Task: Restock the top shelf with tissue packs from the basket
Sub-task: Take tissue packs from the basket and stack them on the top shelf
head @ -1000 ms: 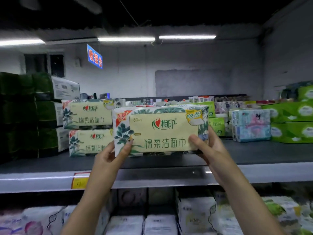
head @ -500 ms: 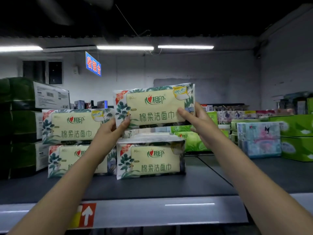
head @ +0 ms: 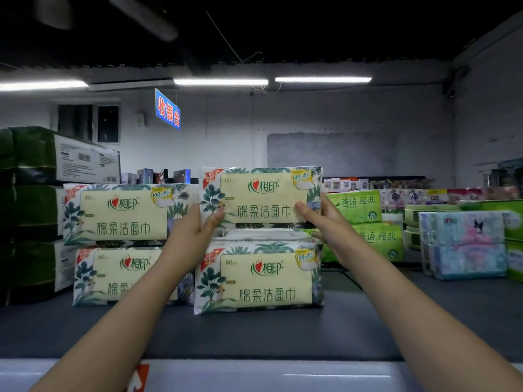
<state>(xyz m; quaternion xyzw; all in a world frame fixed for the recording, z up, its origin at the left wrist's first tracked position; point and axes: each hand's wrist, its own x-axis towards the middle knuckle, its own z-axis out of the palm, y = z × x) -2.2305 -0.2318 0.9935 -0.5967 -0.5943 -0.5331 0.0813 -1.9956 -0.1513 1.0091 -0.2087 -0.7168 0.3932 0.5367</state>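
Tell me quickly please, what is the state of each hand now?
Left hand: grips the left end of the upper tissue pack.
Right hand: grips the right end of the same pack.

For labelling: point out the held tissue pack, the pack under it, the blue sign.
held tissue pack [head: 263, 193], head view, front label
pack under it [head: 266, 278], head view, front label
blue hanging sign [head: 167, 112], head view, centre

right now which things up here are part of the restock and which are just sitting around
Job: held tissue pack, gripped by left hand and right hand; matching pack below it; two stacked matching packs to its left; top shelf.
Lying about: green packs; blue-pink packs; dark green bales; hanging blue sign.
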